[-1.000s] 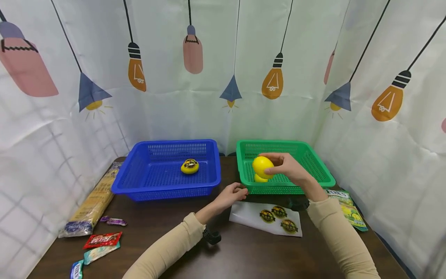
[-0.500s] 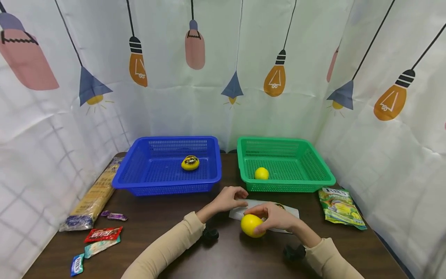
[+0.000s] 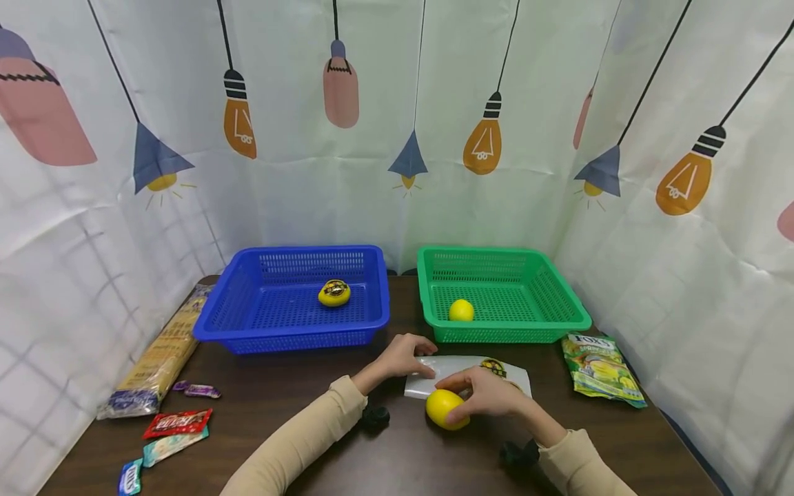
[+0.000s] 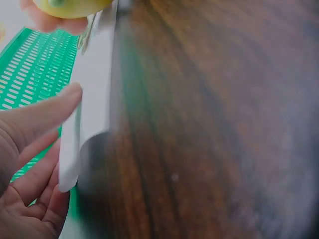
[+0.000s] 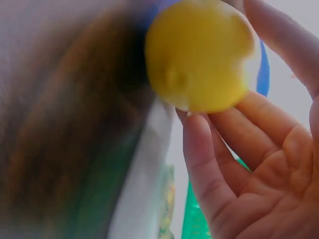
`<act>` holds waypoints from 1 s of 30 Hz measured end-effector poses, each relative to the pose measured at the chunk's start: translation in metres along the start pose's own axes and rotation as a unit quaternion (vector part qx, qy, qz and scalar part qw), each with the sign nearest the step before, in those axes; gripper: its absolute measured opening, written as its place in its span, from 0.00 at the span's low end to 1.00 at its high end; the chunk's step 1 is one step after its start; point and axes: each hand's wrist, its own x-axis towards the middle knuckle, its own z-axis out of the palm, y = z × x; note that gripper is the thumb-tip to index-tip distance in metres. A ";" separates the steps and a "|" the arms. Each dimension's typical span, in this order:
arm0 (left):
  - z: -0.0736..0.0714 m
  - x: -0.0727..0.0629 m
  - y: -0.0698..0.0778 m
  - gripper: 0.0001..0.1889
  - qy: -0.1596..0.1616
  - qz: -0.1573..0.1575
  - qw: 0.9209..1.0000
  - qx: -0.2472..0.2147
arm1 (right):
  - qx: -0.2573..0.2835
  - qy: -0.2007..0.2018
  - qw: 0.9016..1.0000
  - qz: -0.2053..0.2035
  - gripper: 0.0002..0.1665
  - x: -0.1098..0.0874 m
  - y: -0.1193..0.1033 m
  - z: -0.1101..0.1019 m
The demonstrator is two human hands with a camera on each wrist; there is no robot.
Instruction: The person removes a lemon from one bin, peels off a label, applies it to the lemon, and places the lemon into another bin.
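Observation:
A yellow lemon point(image 3: 444, 409) is gripped by my right hand point(image 3: 486, 396), low over the table in front of the white sticker sheet point(image 3: 420, 386). Its rounded end faces the camera in the right wrist view, between the thumb and the fingers. My left hand point(image 3: 400, 358) is at the sheet's left end, the fingers loosely bent and the thumb point(image 4: 70, 94) overlapping the white surface in the left wrist view. Dark round stickers point(image 3: 494, 366) show on the sheet, partly hidden by the right hand. One lemon point(image 3: 461, 311) lies in the green basket point(image 3: 509, 332); another lemon point(image 3: 334, 293), bearing a dark sticker, lies in the blue basket point(image 3: 298, 342).
On the left side are a long yellow packet point(image 3: 164, 358), a purple-wrapped candy point(image 3: 201, 390), a red wrapper point(image 3: 178, 423), a pale blue wrapper point(image 3: 175, 446) and a small blue wrapper point(image 3: 130, 477). A green candy bag point(image 3: 602, 370) lies at the right. A printed curtain hangs behind.
My right hand has brought the lemon out of the green basket, toward me and down to the table before the sheet. My left hand has shifted slightly from the basket's corner onto the sheet's edge.

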 end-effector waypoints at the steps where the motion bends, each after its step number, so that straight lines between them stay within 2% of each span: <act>1: 0.000 0.001 0.000 0.23 0.000 0.000 1.000 -0.004 | -0.003 0.009 1.000 -0.001 0.34 -0.001 -0.001 -0.002; 4: -0.002 0.002 -0.001 0.18 0.002 -0.001 1.000 -0.014 | -0.013 0.038 0.999 -0.010 0.31 -0.003 -0.002 -0.013; 6: -0.003 0.003 -0.002 0.15 0.002 -0.003 1.000 -0.012 | -0.035 0.075 0.997 -0.009 0.28 -0.004 0.001 -0.022; 10: -0.005 0.002 0.000 0.10 -0.005 -0.003 1.000 0.001 | -0.085 0.147 0.985 0.020 0.22 -0.004 0.015 -0.037; 12: -0.005 0.001 0.002 0.09 -0.010 -0.005 1.000 0.004 | -0.102 0.165 0.980 0.038 0.20 -0.004 0.024 -0.040; 15: -0.004 -0.001 0.006 0.09 -0.015 -0.012 1.000 -0.001 | -0.127 0.178 0.975 0.051 0.19 -0.001 0.034 -0.040; 20: -0.005 -0.004 0.008 0.11 -0.018 -0.034 0.999 -0.020 | -0.159 0.189 0.968 0.048 0.19 0.007 0.041 -0.034; 30: -0.004 -0.006 0.008 0.10 -0.006 -0.043 0.998 -0.037 | -0.172 0.197 0.964 0.055 0.08 0.014 0.039 -0.028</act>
